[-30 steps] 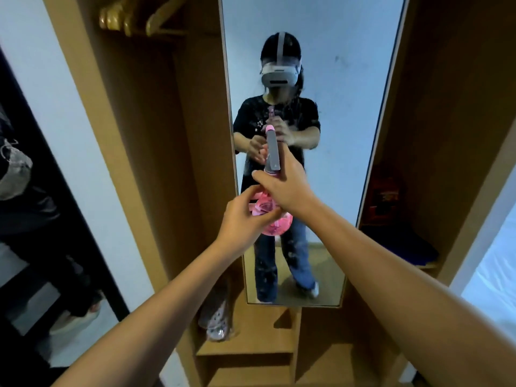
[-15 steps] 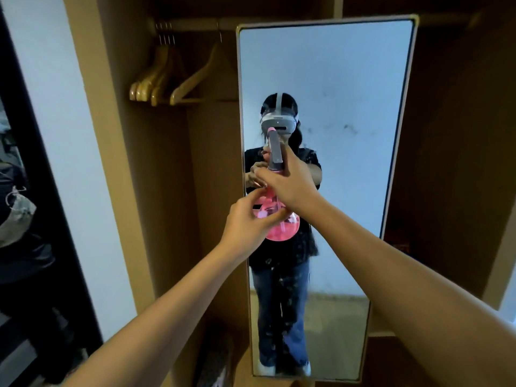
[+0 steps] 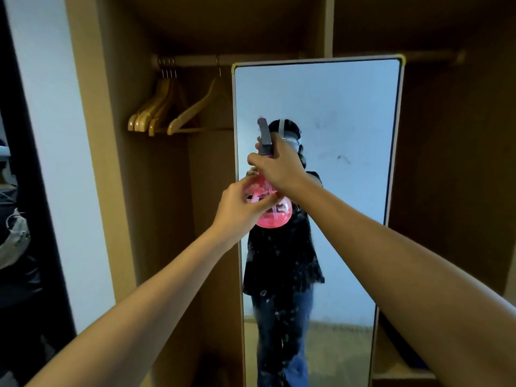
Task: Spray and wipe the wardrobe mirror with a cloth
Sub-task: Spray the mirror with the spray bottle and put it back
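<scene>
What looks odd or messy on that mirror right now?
The mirror has dark smudges on its upper right glass and pale specks lower down, over the reflected clothes. Nothing looks broken or askew.

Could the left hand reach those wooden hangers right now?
Probably not at once. The left hand holds the pink spray bottle together with the right hand. The hangers hang up and to the left with nothing in between, so letting go would likely free it.

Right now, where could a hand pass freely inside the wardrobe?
Free: under the wooden hangers, left of the mirror, and the dark bay to its right. Crowded: the mirror's front, where both hands hold the spray bottle.
</scene>
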{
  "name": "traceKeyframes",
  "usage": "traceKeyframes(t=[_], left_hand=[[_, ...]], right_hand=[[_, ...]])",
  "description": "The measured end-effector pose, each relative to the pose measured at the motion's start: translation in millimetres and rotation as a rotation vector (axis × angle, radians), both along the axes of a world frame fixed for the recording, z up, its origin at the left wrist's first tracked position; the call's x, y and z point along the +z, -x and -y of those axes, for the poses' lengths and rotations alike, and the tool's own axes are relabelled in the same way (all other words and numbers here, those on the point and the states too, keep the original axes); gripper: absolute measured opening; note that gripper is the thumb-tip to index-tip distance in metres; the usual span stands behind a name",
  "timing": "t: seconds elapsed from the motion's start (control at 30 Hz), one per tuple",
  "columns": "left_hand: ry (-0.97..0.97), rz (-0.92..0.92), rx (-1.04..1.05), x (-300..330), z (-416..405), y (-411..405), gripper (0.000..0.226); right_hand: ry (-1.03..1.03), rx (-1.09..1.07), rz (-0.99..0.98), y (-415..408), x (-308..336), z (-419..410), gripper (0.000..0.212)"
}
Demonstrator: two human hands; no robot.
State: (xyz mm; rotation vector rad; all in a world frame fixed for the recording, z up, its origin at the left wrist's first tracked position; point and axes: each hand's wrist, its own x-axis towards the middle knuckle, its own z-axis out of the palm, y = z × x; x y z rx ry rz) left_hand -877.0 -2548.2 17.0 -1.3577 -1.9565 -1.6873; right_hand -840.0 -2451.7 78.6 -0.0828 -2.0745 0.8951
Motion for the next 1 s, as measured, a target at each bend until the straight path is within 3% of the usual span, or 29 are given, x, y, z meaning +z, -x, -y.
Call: traceKeyframes(t=[0.33,0.5,0.7,1.0], left_hand=[[-0.02,0.003,-0.021,-13.0,-13.1,1.0,0.027],[-0.01,-0.028,-0.03,-16.2,-21.9,-1.0,0.031],[-0.003,-0.048,-0.062,-17.9,-40.2,-8.4,0.035],[-0.012,-0.026,-0.089,-26.4,-56.0,-18.8,0.039]], right_hand=[[-0.025,-0.065,0.001,-2.6,-8.2,-8.6,0.02],[0.041,-0.061,-0.018,-12.5,-13.8,-15.2,0.042],[0.067,-0.106,-0.042,-25.1,-16.7,-35.7,0.027],[0.08,-0.117,-0.038,-32.2,-23.1,-48.3,0.02]])
